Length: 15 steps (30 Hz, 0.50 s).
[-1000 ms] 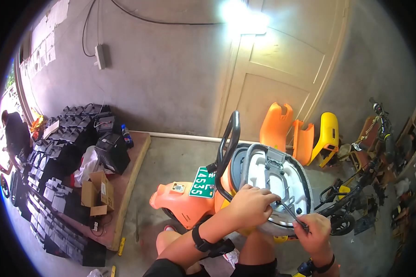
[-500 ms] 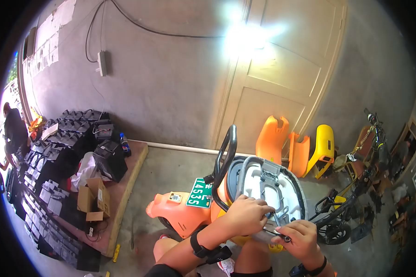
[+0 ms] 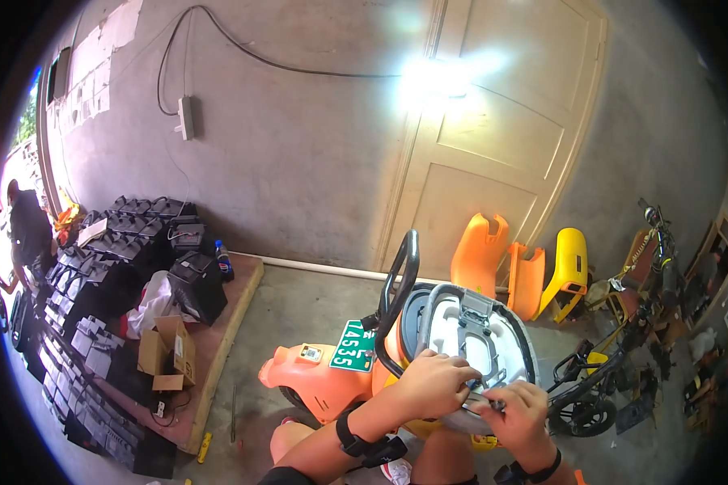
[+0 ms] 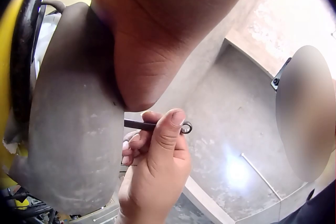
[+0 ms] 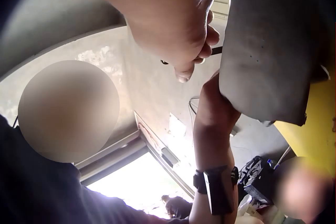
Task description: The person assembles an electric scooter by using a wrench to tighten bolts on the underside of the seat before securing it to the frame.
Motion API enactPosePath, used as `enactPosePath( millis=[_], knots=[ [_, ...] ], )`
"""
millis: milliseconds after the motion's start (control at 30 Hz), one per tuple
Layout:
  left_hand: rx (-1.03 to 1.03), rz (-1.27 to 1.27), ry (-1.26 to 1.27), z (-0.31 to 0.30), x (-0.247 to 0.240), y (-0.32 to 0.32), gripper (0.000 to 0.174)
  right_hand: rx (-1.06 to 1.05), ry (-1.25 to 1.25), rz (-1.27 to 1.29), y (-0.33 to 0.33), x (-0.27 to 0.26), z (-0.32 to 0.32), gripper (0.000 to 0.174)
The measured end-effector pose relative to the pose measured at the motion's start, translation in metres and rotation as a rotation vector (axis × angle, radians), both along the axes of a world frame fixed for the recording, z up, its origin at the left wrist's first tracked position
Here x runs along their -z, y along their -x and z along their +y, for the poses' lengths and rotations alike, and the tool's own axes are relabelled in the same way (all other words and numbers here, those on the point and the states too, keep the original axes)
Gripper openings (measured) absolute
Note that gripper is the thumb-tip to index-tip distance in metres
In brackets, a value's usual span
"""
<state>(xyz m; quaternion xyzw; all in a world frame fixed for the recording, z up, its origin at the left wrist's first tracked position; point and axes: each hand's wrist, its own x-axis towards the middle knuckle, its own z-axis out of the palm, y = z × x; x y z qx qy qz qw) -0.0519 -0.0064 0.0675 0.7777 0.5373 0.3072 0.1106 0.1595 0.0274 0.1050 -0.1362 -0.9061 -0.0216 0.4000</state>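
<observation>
In the head view, the raised seat (image 3: 471, 343) of an orange scooter (image 3: 311, 372) is shown with its pale underside turned to the camera, at 3 o'clock from the green number plate (image 3: 353, 346). The left hand (image 3: 433, 384) is laid over the seat's lower rim, its fingers curled round it. Just beside it, at 4 o'clock, the right hand (image 3: 519, 414) is closed on a thin dark tool (image 3: 487, 400) that is aimed into the seat's fittings. In the left wrist view, the heel of the left hand (image 4: 147, 50) is pressed against the grey seat (image 4: 73, 140). From 6 o'clock the right hand (image 4: 155, 171) is seen pinching the tool (image 4: 152, 126) between thumb and bent fingers, with its ringed end left free at 3 o'clock. In the right wrist view, the right hand (image 5: 173, 19) fills 12 o'clock, and the tool (image 5: 216, 50) is seen only as a short dark stub between hand and seat (image 5: 273, 50). A fastener under the seat is judged to be being turned, though the direction cannot be told. For the next move, the tool must be kept square in the fastener while the seat is steadied.
</observation>
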Motion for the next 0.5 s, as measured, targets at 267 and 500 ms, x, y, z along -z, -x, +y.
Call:
enactPosePath(
  millis=[267, 500],
  knots=[
    [-0.001, 0.002, 0.007, 0.002, 0.001, -0.001, 0.036, -0.071, -0.107, -0.193, -0.001, 0.008, -0.007, 0.036],
    [-0.002, -0.028, -0.026, 0.0, 0.0, -0.001, 0.035, -0.115, -0.131, -0.188, -0.022, 0.017, -0.009, 0.032]
  ],
)
